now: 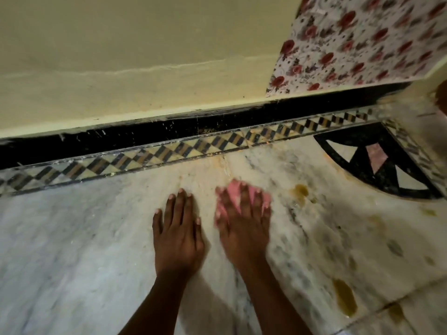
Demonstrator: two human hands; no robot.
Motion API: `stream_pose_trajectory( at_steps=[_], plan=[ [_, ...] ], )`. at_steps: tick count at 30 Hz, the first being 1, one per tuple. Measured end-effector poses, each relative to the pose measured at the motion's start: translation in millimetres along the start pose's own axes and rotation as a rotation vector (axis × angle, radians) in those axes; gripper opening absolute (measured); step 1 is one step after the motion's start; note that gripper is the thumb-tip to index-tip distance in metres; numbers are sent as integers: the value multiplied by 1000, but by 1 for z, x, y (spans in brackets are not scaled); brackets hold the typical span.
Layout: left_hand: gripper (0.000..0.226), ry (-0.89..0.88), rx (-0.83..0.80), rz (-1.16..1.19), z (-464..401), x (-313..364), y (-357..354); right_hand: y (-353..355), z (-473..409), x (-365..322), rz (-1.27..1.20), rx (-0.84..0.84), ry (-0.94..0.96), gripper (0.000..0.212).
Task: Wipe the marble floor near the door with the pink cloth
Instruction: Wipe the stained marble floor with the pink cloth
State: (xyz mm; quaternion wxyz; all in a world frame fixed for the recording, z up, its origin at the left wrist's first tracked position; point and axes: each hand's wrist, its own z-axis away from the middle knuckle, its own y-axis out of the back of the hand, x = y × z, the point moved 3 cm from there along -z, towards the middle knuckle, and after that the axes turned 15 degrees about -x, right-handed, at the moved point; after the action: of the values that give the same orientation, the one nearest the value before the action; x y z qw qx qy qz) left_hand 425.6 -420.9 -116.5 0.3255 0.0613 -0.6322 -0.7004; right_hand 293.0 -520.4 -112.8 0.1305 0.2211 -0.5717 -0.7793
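Head view, looking down at a marble floor (72, 238). Left hand (177, 234) flat on the marble, palm down, fingers straight and only slightly spread, holding nothing. Right hand (243, 226) just beside it, pressing down on the pink cloth (233, 189), fingers spread over it, pink showing between them and past the fingertips. A bit blurry there, so can't tell if the thumb tucks under. Cloth bunched up under that hand, sitting near the checkered border strip (145, 155) along the wall (121, 56). Yellowish stains (301, 191) on the marble right of the cloth, black inlay (377, 165) in the far right corner, floral fabric (362, 39) hanging above it.
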Motion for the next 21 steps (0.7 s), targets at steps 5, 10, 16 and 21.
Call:
stream_pose_trajectory(
  at_steps=[5,10,16,21],
  plan=[
    [66,7,-28,-12,1,2,3,3,53,71,74,-27,-73,59],
    [67,16,-36,-10,0,2,-2,24,-78,34,-136,-45,-378,62],
    [66,14,-14,-2,1,4,3,10,-5,27,134,-124,284,57],
    [66,15,-23,-2,0,5,1,37,-61,84,-73,-40,-397,64]
  ],
)
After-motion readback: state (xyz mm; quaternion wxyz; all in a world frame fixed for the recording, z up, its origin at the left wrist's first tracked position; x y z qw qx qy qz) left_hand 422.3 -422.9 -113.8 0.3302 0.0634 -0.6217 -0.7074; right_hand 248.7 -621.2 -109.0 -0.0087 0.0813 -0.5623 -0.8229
